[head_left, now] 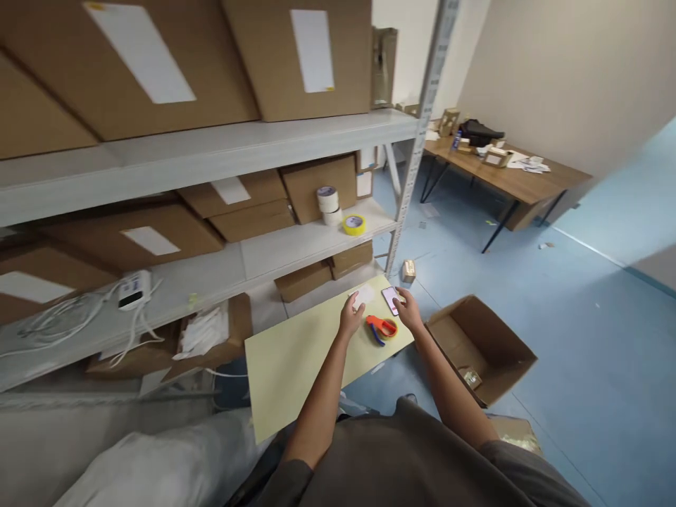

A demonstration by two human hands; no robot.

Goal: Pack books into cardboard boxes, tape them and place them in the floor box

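Observation:
A pale yellow board-like tabletop (pixel 288 366) lies before me. My left hand (pixel 349 317) is over its far part, thumb and fingers apart, at the near left edge of a white slip of paper (pixel 364 293). My right hand (pixel 408 311) has its thumb and fingers at the right edge of a smartphone (pixel 389 298) with a lit screen. Whether the phone is lifted or resting on the tabletop is hard to tell. Between my hands lies an orange and blue tape dispenser (pixel 376 327) with a roll of tape in it.
Metal shelving (pixel 264 148) with cardboard boxes rises ahead and left. White tape rolls (pixel 328 200) and a yellow roll (pixel 353 225) stand on its middle shelf. An opened carton (pixel 496 338) sits on the floor at right. A wooden table (pixel 520 179) with clutter stands farther back.

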